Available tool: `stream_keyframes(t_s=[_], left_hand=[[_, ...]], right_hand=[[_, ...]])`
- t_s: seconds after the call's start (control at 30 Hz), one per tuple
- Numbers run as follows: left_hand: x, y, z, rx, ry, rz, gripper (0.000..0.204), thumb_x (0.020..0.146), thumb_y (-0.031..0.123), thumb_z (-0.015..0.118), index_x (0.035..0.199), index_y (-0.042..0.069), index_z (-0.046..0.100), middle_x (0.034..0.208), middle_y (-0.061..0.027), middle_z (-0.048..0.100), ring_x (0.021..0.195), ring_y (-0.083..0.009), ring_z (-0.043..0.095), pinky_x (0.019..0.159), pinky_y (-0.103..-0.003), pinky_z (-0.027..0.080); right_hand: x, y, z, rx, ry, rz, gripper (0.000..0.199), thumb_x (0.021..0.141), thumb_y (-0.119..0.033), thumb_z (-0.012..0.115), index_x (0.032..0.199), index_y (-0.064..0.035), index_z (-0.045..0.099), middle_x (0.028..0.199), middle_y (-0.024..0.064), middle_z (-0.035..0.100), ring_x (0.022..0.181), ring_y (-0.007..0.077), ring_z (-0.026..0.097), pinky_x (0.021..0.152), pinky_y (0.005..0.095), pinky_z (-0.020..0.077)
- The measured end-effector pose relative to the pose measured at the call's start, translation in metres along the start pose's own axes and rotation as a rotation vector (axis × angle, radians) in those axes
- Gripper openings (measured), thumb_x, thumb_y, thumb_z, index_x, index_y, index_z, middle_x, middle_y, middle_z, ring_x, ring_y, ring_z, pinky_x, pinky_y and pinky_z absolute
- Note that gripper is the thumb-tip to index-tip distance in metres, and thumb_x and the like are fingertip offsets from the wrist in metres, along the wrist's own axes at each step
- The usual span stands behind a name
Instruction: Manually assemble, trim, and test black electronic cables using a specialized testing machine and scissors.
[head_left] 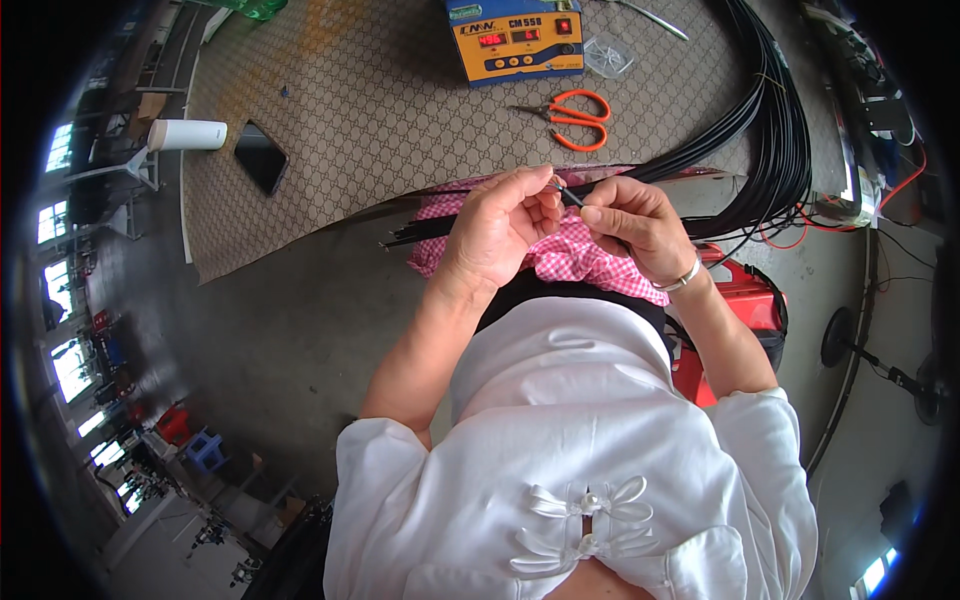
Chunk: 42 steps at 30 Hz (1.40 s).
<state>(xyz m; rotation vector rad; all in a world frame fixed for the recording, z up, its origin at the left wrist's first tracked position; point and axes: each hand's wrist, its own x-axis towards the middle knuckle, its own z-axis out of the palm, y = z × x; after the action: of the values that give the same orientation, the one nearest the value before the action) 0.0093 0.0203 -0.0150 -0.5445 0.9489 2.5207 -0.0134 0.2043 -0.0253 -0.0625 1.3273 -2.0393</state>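
1. Two hands meet over the lap; left hand (pixel 497 232) and right hand (pixel 632 224) both pinch one thin black cable (pixel 573 199) at its end, fingers closed on it, hands almost touching.
2. Cable end sits between the two thumbs, above a pink checked cloth (pixel 575 258) on the lap. What is on the very tip is too small to tell.
3. Cable runs right toward a big bundle of black cables (pixel 770 130) looping over the patterned mat (pixel 350 110). More cut ends stick out left of the cloth.
4. Right wrist wears a silver bracelet (pixel 684 279).
5. On the mat: yellow-and-blue bench unit with red display (pixel 514 38), orange-handled scissors (pixel 575 118), dark phone (pixel 261 156), white cup on its side (pixel 187 134).
6. Red stool or bin (pixel 745 300) just beside the right forearm.
7. Judgement: fine work on the tip goes best with the grip near the end, cable kept straight, wrists steady over the cloth so small bits land there.
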Motion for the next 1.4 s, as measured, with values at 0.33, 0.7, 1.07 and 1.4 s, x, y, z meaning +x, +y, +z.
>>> stream_keyframes(t_s=[0.33, 0.7, 1.07, 1.4], left_hand=[[-0.007, -0.004, 0.000, -0.086, -0.015, -0.041, 0.017, 0.088, 0.020, 0.052, 0.085, 0.005, 0.058, 0.074, -0.0055, 0.058, 0.070, -0.0154, 0.056, 0.064, -0.028, 0.046], [-0.007, -0.006, 0.000, -0.068, -0.085, 0.047, 0.016, 0.089, 0.018, 0.050, 0.089, 0.004, 0.057, 0.077, -0.0069, 0.059, 0.071, -0.0163, 0.056, 0.065, -0.028, 0.047], [-0.006, -0.013, -0.006, -0.151, -0.159, 0.058, 0.015, 0.089, 0.017, 0.050, 0.090, 0.004, 0.057, 0.081, -0.0071, 0.060, 0.072, -0.0146, 0.055, 0.069, -0.028, 0.046], [-0.007, -0.007, -0.001, -0.104, -0.116, 0.044, 0.019, 0.089, 0.019, 0.049, 0.089, 0.002, 0.057, 0.078, -0.0073, 0.060, 0.072, -0.0159, 0.057, 0.067, -0.029, 0.047]], right_hand=[[0.002, 0.002, -0.003, 0.044, -0.045, 0.024, 0.012, 0.083, -0.013, 0.060, 0.080, -0.0017, 0.058, 0.059, -0.0017, 0.048, 0.049, 0.0040, 0.038, 0.042, 0.0183, 0.0279], [0.002, 0.003, -0.003, 0.044, -0.032, 0.020, 0.012, 0.083, -0.014, 0.060, 0.080, -0.0021, 0.058, 0.060, -0.0017, 0.048, 0.049, 0.0038, 0.038, 0.042, 0.0182, 0.0276], [0.002, 0.003, 0.000, 0.080, -0.035, -0.005, 0.009, 0.082, -0.012, 0.061, 0.080, -0.0031, 0.058, 0.060, -0.0022, 0.048, 0.050, 0.0036, 0.039, 0.043, 0.0178, 0.0279], [0.002, 0.003, 0.000, 0.061, -0.014, -0.018, 0.008, 0.081, -0.010, 0.062, 0.080, -0.0025, 0.058, 0.061, -0.0026, 0.050, 0.050, 0.0028, 0.039, 0.043, 0.0172, 0.0274]])
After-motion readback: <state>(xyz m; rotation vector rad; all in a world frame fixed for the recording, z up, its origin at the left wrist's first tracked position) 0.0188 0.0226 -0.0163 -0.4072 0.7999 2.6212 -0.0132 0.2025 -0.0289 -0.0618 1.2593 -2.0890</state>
